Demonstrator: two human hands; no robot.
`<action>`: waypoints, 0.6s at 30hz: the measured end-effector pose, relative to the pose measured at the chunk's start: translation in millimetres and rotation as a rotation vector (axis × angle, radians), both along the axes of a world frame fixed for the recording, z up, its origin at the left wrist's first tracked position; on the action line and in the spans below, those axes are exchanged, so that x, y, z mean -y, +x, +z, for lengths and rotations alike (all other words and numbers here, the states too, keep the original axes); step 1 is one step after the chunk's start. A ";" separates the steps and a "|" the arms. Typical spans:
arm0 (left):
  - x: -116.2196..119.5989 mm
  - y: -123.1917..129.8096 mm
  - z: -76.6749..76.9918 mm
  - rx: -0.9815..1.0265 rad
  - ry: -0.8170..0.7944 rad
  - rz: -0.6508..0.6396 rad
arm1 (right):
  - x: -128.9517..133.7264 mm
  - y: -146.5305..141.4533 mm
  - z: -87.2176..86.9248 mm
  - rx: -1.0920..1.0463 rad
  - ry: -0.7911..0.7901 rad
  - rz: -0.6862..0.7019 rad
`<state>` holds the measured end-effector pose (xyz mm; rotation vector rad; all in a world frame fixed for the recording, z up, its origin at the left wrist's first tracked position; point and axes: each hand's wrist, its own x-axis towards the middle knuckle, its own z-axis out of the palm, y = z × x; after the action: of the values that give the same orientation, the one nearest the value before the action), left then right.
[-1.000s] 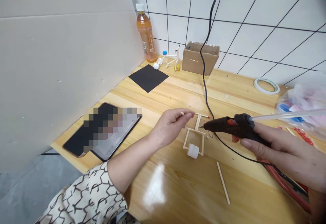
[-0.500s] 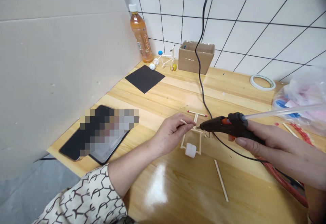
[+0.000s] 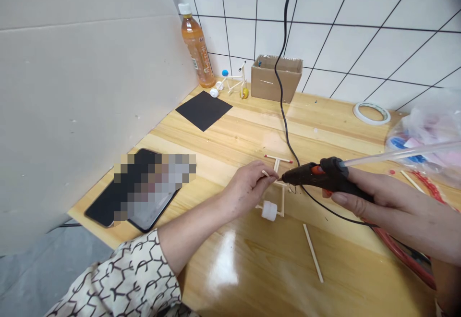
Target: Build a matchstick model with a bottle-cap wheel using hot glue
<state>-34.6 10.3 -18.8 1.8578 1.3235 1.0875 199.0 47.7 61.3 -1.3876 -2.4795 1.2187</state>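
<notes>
While my left fingers [image 3: 252, 175] pinch a thin wooden stick [image 3: 265, 173] above a pale stick frame with a white wheel [image 3: 283, 201], my right fingers [image 3: 374, 197] wrap closed around a black hot glue gun [image 3: 324, 175], its nozzle just beside the stick's tip. A loose wooden stick [image 3: 313, 253] lies nearer on the honey-coloured wooden counter [image 3: 252, 259]; a square black sheet [image 3: 203, 110] and a brown cardboard box [image 3: 275, 79] sit farther off.

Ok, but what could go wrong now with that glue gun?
The glue gun's nozzle almost touches the left hand's fingertips, which pinch a wooden stick. If it's hot, it could burn them. The right hand holds the gun, and its black power cord lies near the stick frame, so a tug might knock the frame.
</notes>
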 end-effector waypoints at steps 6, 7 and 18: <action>0.4 0.6 0.2 -0.021 0.003 -0.015 | -2.6 1.9 -1.1 0.004 0.012 0.023; 0.3 0.7 0.5 -0.032 0.001 -0.020 | -3.1 2.5 -1.9 0.002 0.011 0.029; -0.3 2.4 4.9 -0.176 0.014 -0.081 | -2.2 3.5 1.3 0.045 0.003 -0.020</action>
<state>-32.3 10.6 -14.0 2.0378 1.3276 0.9116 202.5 49.8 62.5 -1.4511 -2.4897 1.1932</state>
